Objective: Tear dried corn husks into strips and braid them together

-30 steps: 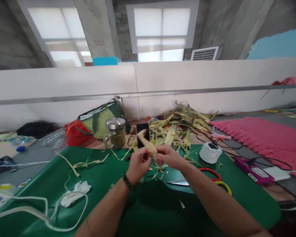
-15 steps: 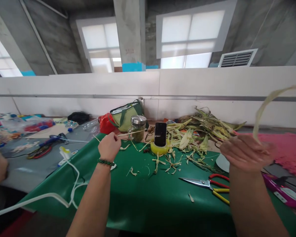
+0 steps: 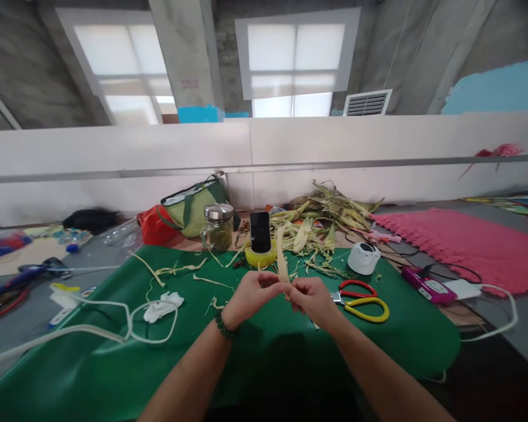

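Over the green mat (image 3: 264,357), my two hands meet with their fingertips together. My left hand (image 3: 256,296), with a dark green beaded bracelet at the wrist, is closed in a pinch on a pale corn husk strip (image 3: 281,255). My right hand (image 3: 311,298) pinches the same strip from the other side. The strip's upper part stands up above the fingers, and its lower end is hidden by them. Scissors (image 3: 366,308) with one red and one yellow handle lie just right of my right hand, their blades mostly hidden behind it.
A phone (image 3: 260,231) stands in a yellow tape roll (image 3: 259,258). Behind it are a glass jar (image 3: 219,227), a green bag (image 3: 193,214) and piled corn husks (image 3: 334,205). A white device (image 3: 363,258) stands right. White cable (image 3: 101,331) and crumpled tissue (image 3: 162,307) lie left.
My hands were wide apart, each with a husk strip; they have come together at the middle. The strip my right hand held high is no longer raised there. The view has turned right.
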Tool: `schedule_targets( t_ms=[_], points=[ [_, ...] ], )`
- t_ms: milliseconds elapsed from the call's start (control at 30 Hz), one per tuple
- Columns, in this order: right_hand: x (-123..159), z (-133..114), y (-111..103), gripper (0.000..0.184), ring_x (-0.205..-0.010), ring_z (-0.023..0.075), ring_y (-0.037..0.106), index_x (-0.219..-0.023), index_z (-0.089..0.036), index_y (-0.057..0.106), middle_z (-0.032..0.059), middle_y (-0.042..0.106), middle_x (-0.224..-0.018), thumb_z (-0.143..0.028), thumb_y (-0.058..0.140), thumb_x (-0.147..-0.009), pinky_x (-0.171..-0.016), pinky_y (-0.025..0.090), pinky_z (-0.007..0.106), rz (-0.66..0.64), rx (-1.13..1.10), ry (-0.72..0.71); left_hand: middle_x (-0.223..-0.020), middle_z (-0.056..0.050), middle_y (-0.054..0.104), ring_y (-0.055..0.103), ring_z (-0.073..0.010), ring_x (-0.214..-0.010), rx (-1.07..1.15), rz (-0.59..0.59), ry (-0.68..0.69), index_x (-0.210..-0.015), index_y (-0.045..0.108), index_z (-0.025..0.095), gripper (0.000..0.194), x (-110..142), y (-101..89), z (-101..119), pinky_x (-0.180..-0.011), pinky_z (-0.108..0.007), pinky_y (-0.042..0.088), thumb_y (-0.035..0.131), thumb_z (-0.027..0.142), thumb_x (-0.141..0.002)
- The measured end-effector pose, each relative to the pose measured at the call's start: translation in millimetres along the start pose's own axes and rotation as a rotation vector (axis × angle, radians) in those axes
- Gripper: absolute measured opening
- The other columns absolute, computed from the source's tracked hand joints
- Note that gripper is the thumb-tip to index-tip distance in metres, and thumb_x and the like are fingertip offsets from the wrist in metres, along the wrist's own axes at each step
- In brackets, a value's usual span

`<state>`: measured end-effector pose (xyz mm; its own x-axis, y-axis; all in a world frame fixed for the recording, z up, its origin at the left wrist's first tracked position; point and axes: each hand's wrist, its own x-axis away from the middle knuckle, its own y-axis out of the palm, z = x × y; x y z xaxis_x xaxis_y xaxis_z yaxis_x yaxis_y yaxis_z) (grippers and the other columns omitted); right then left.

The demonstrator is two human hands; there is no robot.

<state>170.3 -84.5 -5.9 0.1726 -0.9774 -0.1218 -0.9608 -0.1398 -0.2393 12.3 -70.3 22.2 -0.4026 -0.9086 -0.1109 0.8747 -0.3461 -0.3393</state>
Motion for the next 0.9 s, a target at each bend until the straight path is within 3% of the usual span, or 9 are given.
schedule_targets(
  t_ms=[133, 300, 433, 567, 733, 900],
  points=[
    [-14, 1, -6, 0.035, -0.041, 0.0081, 0.044, -0.057, -0.017, 0.055, -0.0026, 0.051, -0.047, -0.04, 0.049, -0.082, -0.039, 0.034, 0.019, 0.04, 0.177, -0.204, -0.047, -0.001, 0.055, 0.046, -0.0092, -0.047, 0.185, 0.009, -0.036, -0.054, 0.063, 0.011, 0.041, -28, 2.9, -1, -0.047, -0.021, 0.038, 0.066, 0.051, -0.063],
    [-26, 20, -24, 0.014, -0.067, 0.0143, 0.06, -0.094, -0.019, 0.061, 0.0036, 0.066, -0.076, -0.026, 0.053, -0.084, -0.063, 0.049, 0.025, 0.082, 0.454, -0.575, -0.043, 0.002, 0.048, 0.042, -0.0077, -0.044, 0.206, 0.078, -0.049, -0.046, 0.056, 0.013, 0.042, -50, 0.7, -11, -0.045, -0.02, 0.035, 0.07, 0.05, -0.057],
    [-33, 36, -26, 0.013, -0.073, 0.0167, 0.061, -0.085, -0.02, 0.063, 0.0066, 0.066, -0.079, -0.023, 0.05, -0.087, -0.067, 0.05, 0.028, 0.065, 0.512, -0.709, -0.044, 0.002, 0.049, 0.044, -0.0092, -0.046, 0.225, 0.105, -0.091, -0.044, 0.055, 0.013, 0.042, -57, 7.5, -30, -0.047, -0.022, 0.038, 0.069, 0.051, -0.057],
    [-36, 39, -20, 0.015, -0.066, 0.014, 0.058, -0.077, -0.02, 0.061, 0.0039, 0.064, -0.072, -0.026, 0.052, -0.087, -0.062, 0.048, 0.025, 0.006, 0.376, -0.567, -0.045, 0.001, 0.049, 0.044, -0.0099, -0.048, 0.222, 0.054, -0.089, -0.048, 0.059, 0.013, 0.038, -55, 9.2, -40, -0.049, -0.022, 0.038, 0.068, 0.048, -0.06],
    [-34, 38, -16, 0.02, -0.056, 0.0104, 0.053, -0.067, -0.017, 0.058, 0.0, 0.058, -0.062, -0.034, 0.06, -0.079, -0.05, 0.042, 0.021, -0.002, 0.032, -0.124, -0.047, 0.001, 0.049, 0.04, -0.0093, -0.05, 0.232, 0.002, -0.092, -0.05, 0.062, 0.013, 0.037, -49, 8.9, -34, -0.048, -0.021, 0.033, 0.065, 0.046, -0.065],
    [-38, 45, -17, 0.033, -0.047, 0.0087, 0.051, -0.064, -0.017, 0.052, -0.0039, 0.055, -0.053, -0.042, 0.073, -0.063, -0.048, 0.04, 0.021, -0.01, -0.217, 0.152, -0.047, 0.001, 0.048, 0.039, -0.0087, -0.049, 0.264, -0.058, -0.137, -0.051, 0.061, 0.012, 0.038, -50, 11.5, -35, -0.048, -0.021, 0.03, 0.067, 0.046, -0.065]
  ],
)
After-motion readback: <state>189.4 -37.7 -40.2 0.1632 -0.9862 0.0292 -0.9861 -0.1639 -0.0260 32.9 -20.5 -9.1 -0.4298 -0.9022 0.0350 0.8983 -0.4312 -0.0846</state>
